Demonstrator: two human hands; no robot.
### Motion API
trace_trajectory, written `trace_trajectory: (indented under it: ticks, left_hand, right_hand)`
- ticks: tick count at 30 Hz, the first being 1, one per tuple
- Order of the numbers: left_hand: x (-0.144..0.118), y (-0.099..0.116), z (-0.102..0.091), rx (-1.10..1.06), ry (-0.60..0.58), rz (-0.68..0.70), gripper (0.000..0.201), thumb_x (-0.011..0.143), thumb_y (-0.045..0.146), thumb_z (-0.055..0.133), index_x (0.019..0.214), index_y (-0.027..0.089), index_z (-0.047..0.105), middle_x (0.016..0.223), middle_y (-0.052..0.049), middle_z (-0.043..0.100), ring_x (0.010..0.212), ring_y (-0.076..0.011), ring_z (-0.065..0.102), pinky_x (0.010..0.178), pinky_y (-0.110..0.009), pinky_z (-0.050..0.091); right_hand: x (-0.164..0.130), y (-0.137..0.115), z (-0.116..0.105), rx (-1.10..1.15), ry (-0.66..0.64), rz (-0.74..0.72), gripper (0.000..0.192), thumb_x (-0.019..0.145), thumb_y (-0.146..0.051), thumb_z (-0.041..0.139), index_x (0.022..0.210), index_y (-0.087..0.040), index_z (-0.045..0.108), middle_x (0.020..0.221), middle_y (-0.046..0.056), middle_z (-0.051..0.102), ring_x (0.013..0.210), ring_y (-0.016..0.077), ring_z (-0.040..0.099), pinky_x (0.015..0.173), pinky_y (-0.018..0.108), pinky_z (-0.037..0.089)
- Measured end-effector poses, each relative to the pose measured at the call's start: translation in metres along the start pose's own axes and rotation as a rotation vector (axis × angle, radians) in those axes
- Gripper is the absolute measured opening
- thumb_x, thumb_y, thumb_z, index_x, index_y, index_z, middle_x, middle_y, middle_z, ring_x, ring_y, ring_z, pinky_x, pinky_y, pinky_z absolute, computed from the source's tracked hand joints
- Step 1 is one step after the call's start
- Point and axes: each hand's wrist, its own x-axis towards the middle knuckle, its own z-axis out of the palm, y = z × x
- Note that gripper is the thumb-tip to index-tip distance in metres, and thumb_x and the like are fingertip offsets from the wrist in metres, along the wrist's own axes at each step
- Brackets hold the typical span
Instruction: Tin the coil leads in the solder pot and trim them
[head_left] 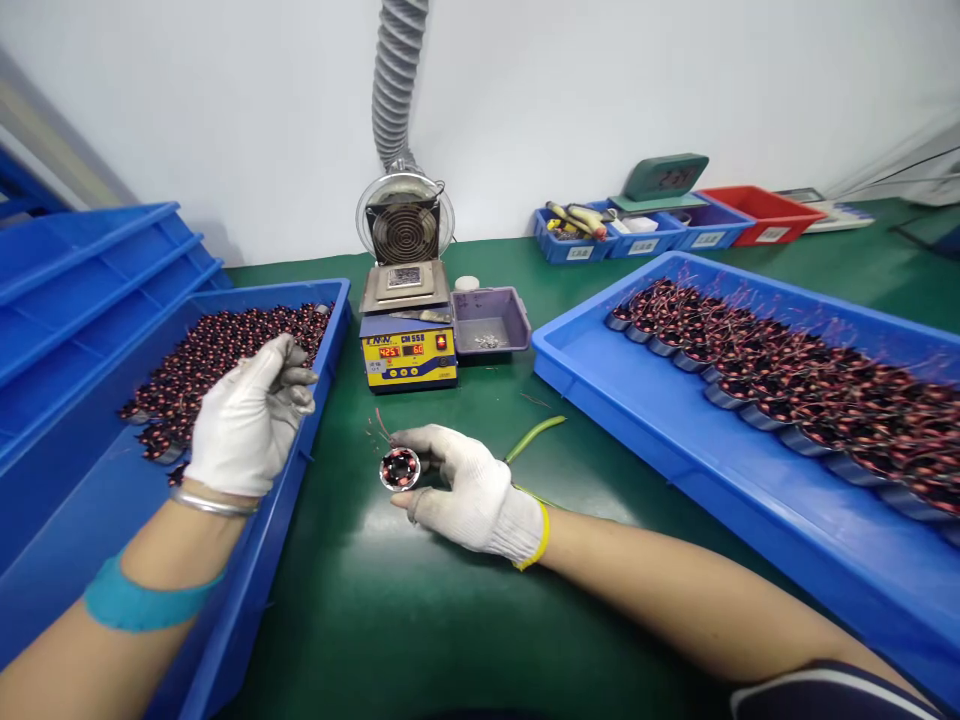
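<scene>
My right hand (pixel 469 490), in a white glove with a yellow cuff edge, grips a small round motor stator (pixel 400 468) between thumb and fingers. The stator's ring faces me, showing dark cores and copper windings, and thin wire leads rise from its top. Above the right edge of the left blue tray (pixel 330 310) is my left hand (pixel 251 415), also gloved, with its fingers curled together; whatever they may hold is hidden. Many stators (pixel 225 350) lie massed in that tray. A green-handled tool (pixel 534 437) lies partly hidden behind my right hand.
A solder pot (pixel 409 355) with a lit display stands ahead, below a fan and grey duct (pixel 397 85). Beside it sits a purple bin (pixel 491 320). Rows of wired stators fill much of the right blue tray (pixel 622 420). Small bins (pixel 645 240) and a clock (pixel 666 178) stand behind.
</scene>
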Motion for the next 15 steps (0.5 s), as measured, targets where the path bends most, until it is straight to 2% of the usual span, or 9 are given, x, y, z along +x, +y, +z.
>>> trace_trajectory:
  ticks: [3, 5, 7, 10, 12, 15]
  left_hand:
    - [0.0, -0.017, -0.001, 0.089, -0.059, -0.122, 0.021, 0.076, 0.037, 0.065, 0.076, 0.016, 0.063, 0.065, 0.002, 0.065, 0.053, -0.0078, 0.059, 0.046, -0.017, 0.044]
    - [-0.005, -0.029, 0.001, 0.28, -0.164, -0.197, 0.034, 0.074, 0.047, 0.065, 0.08, 0.014, 0.063, 0.067, -0.002, 0.066, 0.054, -0.0108, 0.06, 0.05, -0.021, 0.046]
    - [-0.011, -0.037, 0.003, 0.51, -0.288, -0.217, 0.041, 0.073, 0.052, 0.063, 0.081, 0.012, 0.064, 0.069, -0.005, 0.068, 0.056, -0.014, 0.061, 0.054, -0.025, 0.047]
    - [-0.016, -0.043, 0.003, 0.863, -0.526, -0.156, 0.041, 0.076, 0.055, 0.056, 0.079, 0.015, 0.066, 0.075, -0.006, 0.071, 0.068, -0.0206, 0.065, 0.064, -0.03, 0.049]
    - [-0.015, -0.044, 0.001, 1.062, -0.652, -0.071, 0.037, 0.077, 0.052, 0.053, 0.081, 0.019, 0.069, 0.085, -0.007, 0.073, 0.082, -0.0248, 0.066, 0.074, -0.032, 0.048]
    - [-0.013, -0.045, -0.001, 1.245, -0.753, 0.039, 0.036, 0.08, 0.047, 0.049, 0.09, 0.02, 0.07, 0.098, -0.009, 0.072, 0.095, -0.0268, 0.065, 0.083, -0.033, 0.046]
  right_hand:
    - [0.006, -0.01, -0.006, 0.013, 0.041, 0.0, 0.046, 0.064, -0.024, 0.072, 0.108, -0.02, 0.059, 0.101, 0.005, 0.065, 0.088, 0.0178, 0.063, 0.082, 0.034, 0.052]
    - [0.017, -0.019, -0.016, 0.011, 0.091, 0.011, 0.044, 0.064, -0.021, 0.071, 0.105, -0.019, 0.058, 0.104, 0.006, 0.064, 0.091, 0.0183, 0.063, 0.083, 0.034, 0.052]
    - [0.039, -0.029, -0.031, -0.005, 0.148, 0.017, 0.044, 0.063, -0.019, 0.069, 0.106, -0.018, 0.056, 0.104, 0.006, 0.063, 0.089, 0.018, 0.063, 0.08, 0.034, 0.053]
    - [0.089, -0.046, -0.058, -0.075, 0.167, -0.013, 0.046, 0.064, -0.02, 0.069, 0.108, -0.016, 0.056, 0.099, 0.005, 0.064, 0.084, 0.0166, 0.064, 0.076, 0.032, 0.054]
    - [0.129, -0.056, -0.072, -0.194, 0.142, -0.018, 0.038, 0.072, -0.025, 0.064, 0.109, -0.015, 0.057, 0.094, 0.005, 0.064, 0.081, 0.0157, 0.063, 0.075, 0.032, 0.053]
    - [0.185, -0.068, -0.083, -0.596, 0.211, 0.03, 0.032, 0.085, -0.039, 0.05, 0.101, -0.013, 0.062, 0.084, 0.005, 0.064, 0.078, 0.017, 0.063, 0.075, 0.033, 0.051]
